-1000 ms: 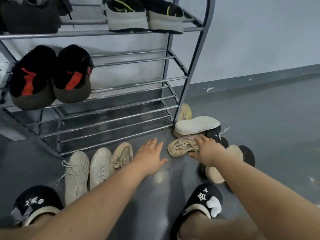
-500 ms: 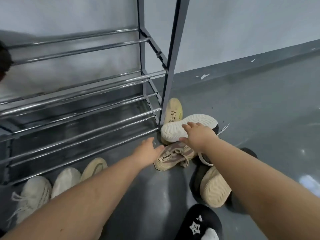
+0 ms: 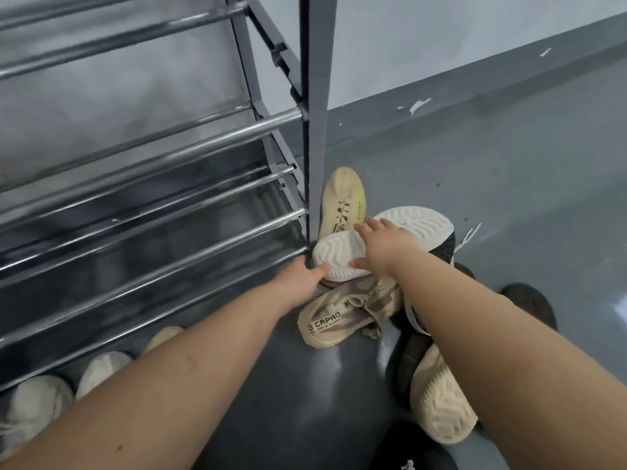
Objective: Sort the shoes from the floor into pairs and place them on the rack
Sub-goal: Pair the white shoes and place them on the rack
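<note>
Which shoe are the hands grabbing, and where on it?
The upside-down white-soled shoe on top of the pile. The right hand lies over the middle of its sole, and the left hand touches its near end. A full grip cannot be told yet.

We see a grey floor (image 3: pixel 492 184) meeting a pale wall (image 3: pixel 424 39) along a grey skirting strip (image 3: pixel 475 83) with chipped paint.

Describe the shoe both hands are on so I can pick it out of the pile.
Find the rack's grey front post; a shoe pile sits at its foot. The black shoe, topmost, lies with its white ridged sole turned up, left hand and right hand touching it. Its neighbours are beige.
</note>
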{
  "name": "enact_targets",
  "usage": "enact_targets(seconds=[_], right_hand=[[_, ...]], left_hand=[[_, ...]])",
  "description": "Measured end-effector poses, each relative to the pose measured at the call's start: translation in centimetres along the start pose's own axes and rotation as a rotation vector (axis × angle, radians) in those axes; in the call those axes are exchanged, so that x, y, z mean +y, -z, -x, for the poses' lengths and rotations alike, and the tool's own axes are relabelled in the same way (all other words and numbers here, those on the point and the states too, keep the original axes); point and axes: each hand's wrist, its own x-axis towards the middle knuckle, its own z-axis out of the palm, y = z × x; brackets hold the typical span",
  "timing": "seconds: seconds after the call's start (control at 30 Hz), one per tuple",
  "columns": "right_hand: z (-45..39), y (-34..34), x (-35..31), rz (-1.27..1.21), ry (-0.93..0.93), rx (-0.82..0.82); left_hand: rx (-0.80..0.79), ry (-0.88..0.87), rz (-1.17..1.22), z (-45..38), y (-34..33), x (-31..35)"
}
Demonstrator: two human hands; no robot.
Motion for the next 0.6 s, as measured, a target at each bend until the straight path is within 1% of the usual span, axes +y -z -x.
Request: enact_targets(seconds=[0.1,0.2,0.33,0.43,0.5,0.57,0.6], right_hand=[[-1.2,0.0,0.4,-0.003,0.009,-0.020],[-2.1,0.1,1.0,-0.020,0.018,-0.039],[-2.7,0.3,1.6,0.035,0.035,-0.064],[-2.6,0.5,1.7,0.201,0.069,-0.014],[-2.3,0.5,1.8,0.288,0.092,0.027],[-1.9,0.5,1.8,0.283,0.104,0.064],[-1.7,0.6,1.8,0.234,0.103,0.079]], left_hand=[[-0.006,0.047,0.082,-0.9,-0.6,-0.1],[-0.052,0.105,0.176,-1.6,-1.3,-0.1],[-0.030,0.151,0.283,-2.1,-1.8,-0.1],[-0.037,0.186,0.392,-2.1,-2.2,-0.1],[-0.026,0.187,0.379,-2.1,-2.5,-0.4],[0.000,0.158,0.363,-1.7,-2.6,-0.8],[-0.005,0.141,0.366,-1.4,-2.6,-0.9]])
